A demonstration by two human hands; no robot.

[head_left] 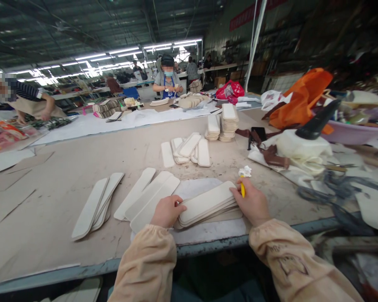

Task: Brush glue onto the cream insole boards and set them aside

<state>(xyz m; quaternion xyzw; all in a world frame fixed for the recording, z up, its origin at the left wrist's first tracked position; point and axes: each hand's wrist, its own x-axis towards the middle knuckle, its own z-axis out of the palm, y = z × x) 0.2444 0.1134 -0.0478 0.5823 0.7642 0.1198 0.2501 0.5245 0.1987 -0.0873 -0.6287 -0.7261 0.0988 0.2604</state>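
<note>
In front of me lies a stack of cream, round-cornered flat strips [208, 203], slightly fanned, on a white sheet [214, 233]. My left hand [168, 211] pinches its left end, thumb on the top strip. At the right end, the thumb and fingertips of my right hand [253, 202] grip the strips. A slim yellow tool [242, 187] is tucked in the same hand; its kind is unclear. Crumpled white material [245, 171] shows just beyond it. Left of my left hand, more strips [153, 195] overlap, and another fanned group [97, 205] lies farther left.
Farther up the table are loose strips [189, 149] and two upright piles [228, 121]. A white bottle with a black nozzle [304, 144], scissors [337, 167], an orange bag [302, 98] and a lilac basin [359, 132] crowd the right. Co-workers [168, 79] work beyond.
</note>
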